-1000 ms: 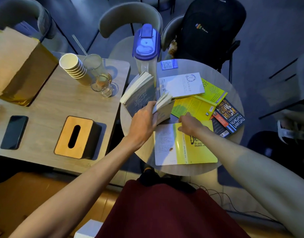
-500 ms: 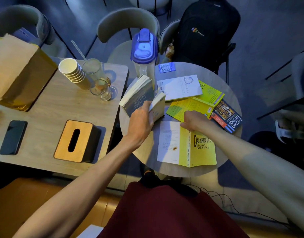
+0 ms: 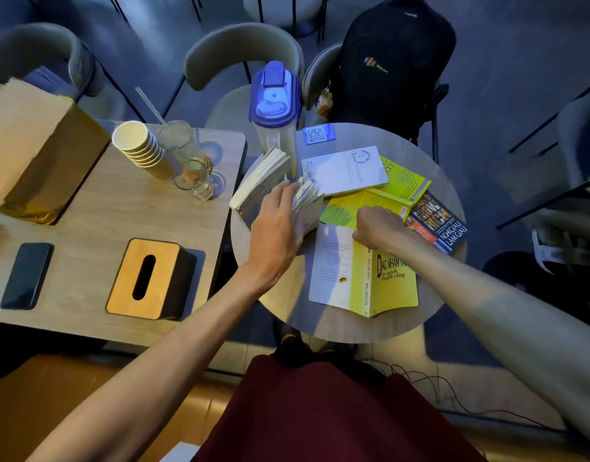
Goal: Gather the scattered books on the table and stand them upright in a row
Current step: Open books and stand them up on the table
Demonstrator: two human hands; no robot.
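Several books lie on the round grey table. My left hand presses a small pale book upright against a grey book that stands leaning on the jug. My right hand rests, fingers curled, on the top edge of a yellow book lying open face down near the front. Flat behind it lie a yellow-green book, a white book, a lime book and a dark red-and-blue book.
A clear jug with a blue lid stands at the table's back left, a QR card beside it. The wooden table on the left holds a tissue box, phone, paper cups, glasses and a cardboard box. A backpack fills a chair behind.
My left hand has pushed the small pale book left and upright against the grey book. My right hand slid back along the yellow book to its top edge.
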